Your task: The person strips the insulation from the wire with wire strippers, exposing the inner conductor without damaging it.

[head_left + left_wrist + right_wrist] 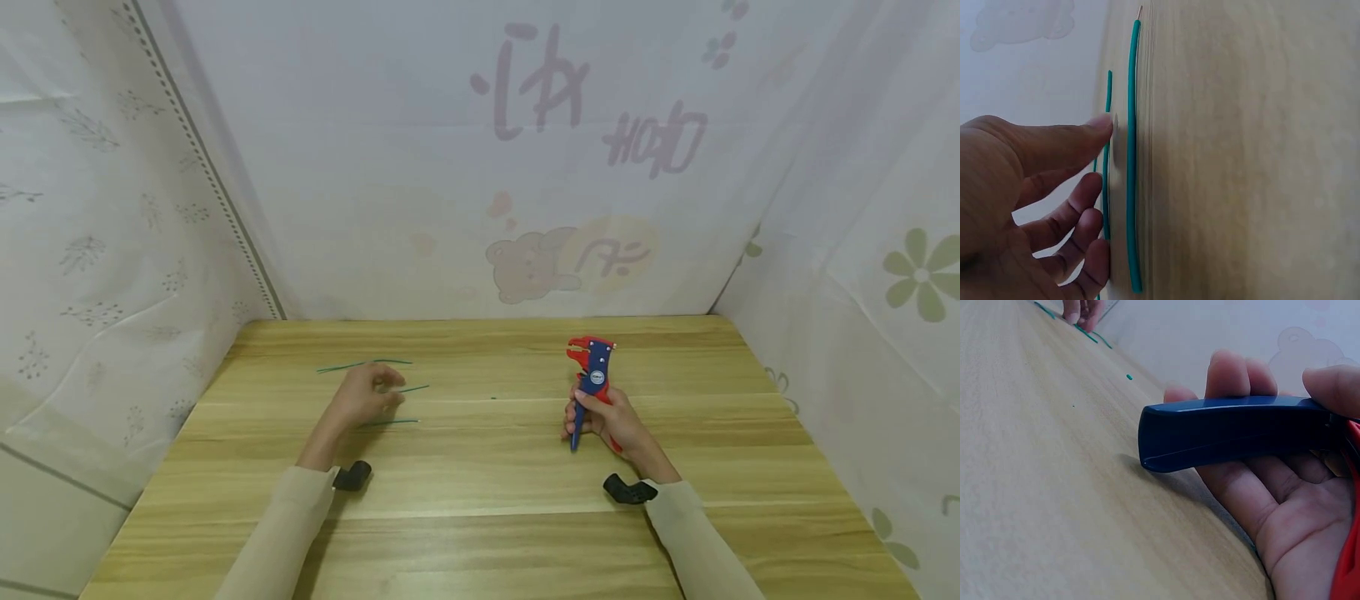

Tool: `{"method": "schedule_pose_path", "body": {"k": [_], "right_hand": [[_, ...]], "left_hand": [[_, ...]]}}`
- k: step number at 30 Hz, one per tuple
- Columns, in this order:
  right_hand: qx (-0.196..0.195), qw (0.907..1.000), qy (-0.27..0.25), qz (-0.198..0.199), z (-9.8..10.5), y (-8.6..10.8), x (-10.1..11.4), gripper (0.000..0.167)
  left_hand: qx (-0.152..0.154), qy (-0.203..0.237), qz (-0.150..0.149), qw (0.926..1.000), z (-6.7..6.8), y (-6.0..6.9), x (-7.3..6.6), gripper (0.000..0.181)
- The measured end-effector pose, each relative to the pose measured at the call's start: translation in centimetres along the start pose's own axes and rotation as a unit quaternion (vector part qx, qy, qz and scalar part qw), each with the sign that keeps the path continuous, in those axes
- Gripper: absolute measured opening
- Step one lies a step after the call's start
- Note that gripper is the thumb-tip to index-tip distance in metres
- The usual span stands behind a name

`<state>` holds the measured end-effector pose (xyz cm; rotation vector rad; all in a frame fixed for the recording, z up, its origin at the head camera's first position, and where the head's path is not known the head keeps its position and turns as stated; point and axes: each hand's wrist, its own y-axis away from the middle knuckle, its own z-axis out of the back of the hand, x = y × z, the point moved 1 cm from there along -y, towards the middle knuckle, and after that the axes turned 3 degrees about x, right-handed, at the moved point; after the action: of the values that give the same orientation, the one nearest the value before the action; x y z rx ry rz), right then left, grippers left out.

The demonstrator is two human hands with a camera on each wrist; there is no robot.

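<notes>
My right hand (611, 417) grips a blue and red wire stripper (597, 367) by its handles, its head pointing away from me. In the right wrist view the blue handle (1229, 432) lies across the fingers, with the thumb on it. My left hand (362, 398) hovers over the green wires at the left, thumb and fingers apart and loosely bent. Closest to its fingertips is the middle wire (1107, 178), partly hidden by the hand. Nearer to me lies a wire (1133, 156) with a bare copper end. A third wire (393, 362) lies beyond the hand.
A tiny green piece (493, 398) lies on the wooden table (480, 483) between the hands. Patterned curtains (390, 167) stand behind the table and at both sides. Each wrist carries a black camera mount (352, 476).
</notes>
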<state>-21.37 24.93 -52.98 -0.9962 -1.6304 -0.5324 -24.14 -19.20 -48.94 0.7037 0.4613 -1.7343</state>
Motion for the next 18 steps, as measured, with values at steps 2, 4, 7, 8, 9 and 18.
{"method": "schedule_pose_path", "body": {"k": [2,4,7,8,9,18], "right_hand": [[-0.001,1.0,-0.003,0.0,-0.07,-0.05,-0.02,0.014],[-0.002,1.0,-0.004,0.001,-0.09,-0.07,-0.02,0.014],[-0.001,1.0,-0.004,0.002,-0.04,-0.06,0.03,0.014],[-0.001,1.0,-0.004,0.001,-0.02,-0.06,0.03,0.014],[0.0,1.0,-0.005,0.001,-0.01,-0.04,0.04,0.014],[-0.001,1.0,-0.005,-0.002,-0.17,0.03,0.03,0.013]], "left_hand": [[0.002,-0.004,0.004,1.0,-0.07,-0.07,-0.02,0.02],[0.005,-0.005,0.003,1.0,-0.13,-0.14,-0.08,0.016],[0.003,0.002,0.016,0.9999,-0.24,-0.32,-0.16,0.01],[0.002,0.004,0.019,0.9998,-0.28,-0.4,-0.13,0.008],[0.0,0.004,0.019,0.9998,-0.29,-0.47,-0.13,0.007],[-0.01,-0.007,0.008,0.9999,-0.65,-0.51,-0.03,0.005]]}}
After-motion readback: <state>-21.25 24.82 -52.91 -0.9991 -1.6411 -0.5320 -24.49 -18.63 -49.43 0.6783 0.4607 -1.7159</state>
